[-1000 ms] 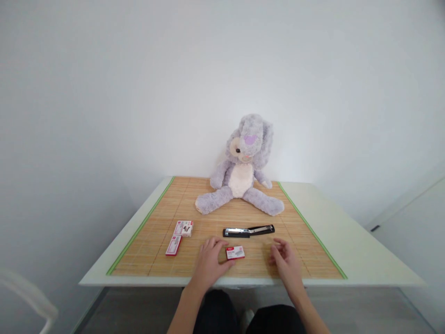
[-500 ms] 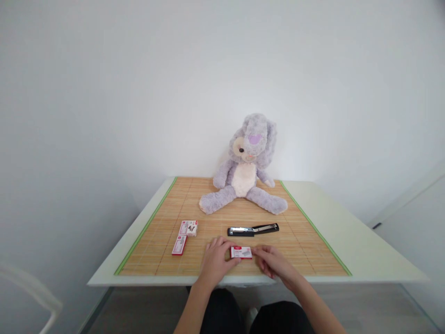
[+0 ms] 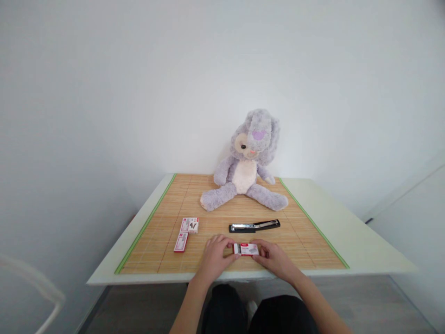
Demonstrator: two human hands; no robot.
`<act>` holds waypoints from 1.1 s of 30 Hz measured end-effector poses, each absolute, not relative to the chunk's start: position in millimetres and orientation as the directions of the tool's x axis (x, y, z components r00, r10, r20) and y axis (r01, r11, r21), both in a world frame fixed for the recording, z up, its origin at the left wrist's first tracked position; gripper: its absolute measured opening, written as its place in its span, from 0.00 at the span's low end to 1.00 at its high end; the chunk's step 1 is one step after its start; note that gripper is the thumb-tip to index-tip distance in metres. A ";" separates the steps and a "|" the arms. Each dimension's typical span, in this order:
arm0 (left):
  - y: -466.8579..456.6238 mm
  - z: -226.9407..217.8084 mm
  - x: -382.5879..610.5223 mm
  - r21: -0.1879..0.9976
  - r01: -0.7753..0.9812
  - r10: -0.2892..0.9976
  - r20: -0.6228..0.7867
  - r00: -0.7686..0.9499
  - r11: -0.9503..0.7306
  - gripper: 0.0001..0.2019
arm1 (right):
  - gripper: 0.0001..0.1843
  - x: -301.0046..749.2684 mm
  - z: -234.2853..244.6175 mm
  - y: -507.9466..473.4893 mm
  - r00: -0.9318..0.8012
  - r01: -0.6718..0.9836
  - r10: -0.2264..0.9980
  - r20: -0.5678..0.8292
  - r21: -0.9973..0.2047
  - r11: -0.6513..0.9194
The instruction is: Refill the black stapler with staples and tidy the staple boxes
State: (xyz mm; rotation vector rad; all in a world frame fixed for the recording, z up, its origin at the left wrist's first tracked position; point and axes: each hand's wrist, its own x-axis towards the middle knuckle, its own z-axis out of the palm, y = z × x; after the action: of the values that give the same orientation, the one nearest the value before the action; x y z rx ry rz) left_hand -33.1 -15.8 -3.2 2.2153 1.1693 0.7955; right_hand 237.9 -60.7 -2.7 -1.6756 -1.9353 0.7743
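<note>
2 hands met on 1 small box (image 3: 246,249) near the front edge of the mat (image 3: 156,232). left hand (image 3: 215,255) pinched its left end, right hand (image 3: 273,258) its right end. the box's long axis ran left to right between them, equally near both. a stapler (image 3: 254,226) lay just beyond.

Woven bamboo mat (image 3: 163,232), plush rabbit (image 3: 247,167), glossy cardboard staple box (image 3: 246,249)

White table (image 3: 365,241) under a bamboo mat (image 3: 208,218), seemingly.
</note>
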 end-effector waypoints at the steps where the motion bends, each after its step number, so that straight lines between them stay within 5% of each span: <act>1: -16.2 -3.2 -33.4 0.666 0.552 0.850 0.261 0.458 -0.502 0.15 | 0.24 240.8 -1.8 -61.0 -0.153 0.728 0.988 -0.022 -0.679 0.097; 14: -19.0 -1.3 -35.1 0.663 0.561 0.856 0.261 0.447 -0.495 0.13 | 0.34 252.6 14.5 -64.6 -0.133 0.710 0.989 -0.070 -0.703 0.046; 21: -20.2 -1.1 -35.7 0.661 0.558 0.853 0.268 0.448 -0.501 0.13 | 0.10 206.0 40.1 -44.2 -0.255 0.800 0.966 0.029 -0.554 0.228; 33: -19.4 -1.8 -36.4 0.653 0.565 0.853 0.273 0.445 -0.504 0.13 | 0.07 182.4 46.1 -15.0 -0.364 0.804 0.931 0.002 -0.504 0.315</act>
State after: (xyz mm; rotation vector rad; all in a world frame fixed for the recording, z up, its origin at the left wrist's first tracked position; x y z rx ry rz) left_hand -36.4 -19.4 -1.8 2.2276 1.1890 0.8116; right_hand 182.4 -15.0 46.1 -1.5646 -2.2930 0.6185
